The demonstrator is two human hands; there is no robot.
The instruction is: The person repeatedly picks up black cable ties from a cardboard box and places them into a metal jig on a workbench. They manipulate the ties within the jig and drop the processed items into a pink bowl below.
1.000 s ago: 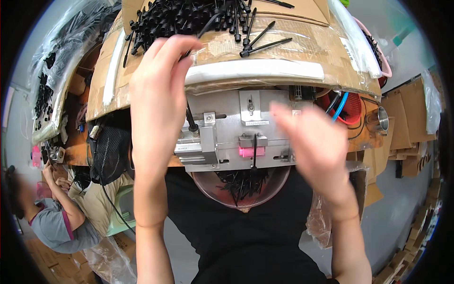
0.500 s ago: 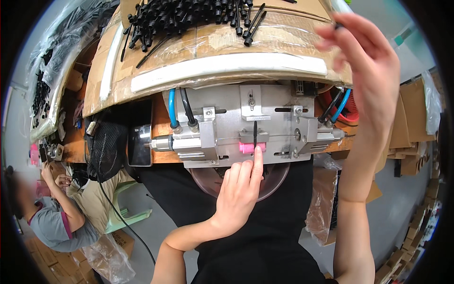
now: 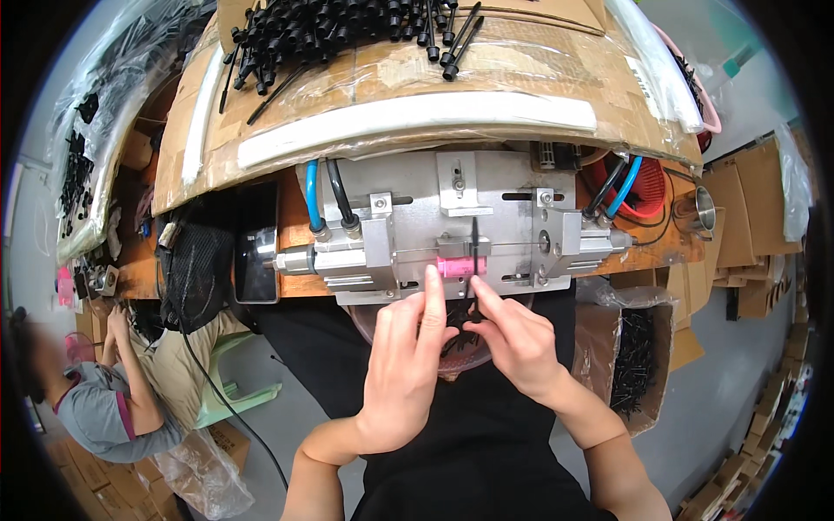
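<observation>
A pink block [image 3: 453,267] sits at the front middle of a metal fixture [image 3: 426,187]. Across its right part lies a thin black plastic rod [image 3: 475,243], running front to back. My left hand [image 3: 404,356] has its index fingertip at the block's left end; its thumb is out and its other fingers are bent. The thumb and index finger of my right hand [image 3: 521,343] close on the rod's near end, in front of the block. Below the fixture edge, a bowl [image 3: 369,323] in my lap holds black pieces, partly hidden by my hands.
Cylinders [image 3: 352,260] with blue and black hoses flank the fixture. Behind it, a cardboard surface [image 3: 373,82] bears a heap of black rods [image 3: 321,35]. A box of black parts [image 3: 638,365] stands at right, near a red basket [image 3: 647,187]. Another person [image 3: 109,399] sits at left.
My right hand has come down from the upper right to the rod at the fixture. The left index finger has shifted from the rod's near end to the pink block's left end.
</observation>
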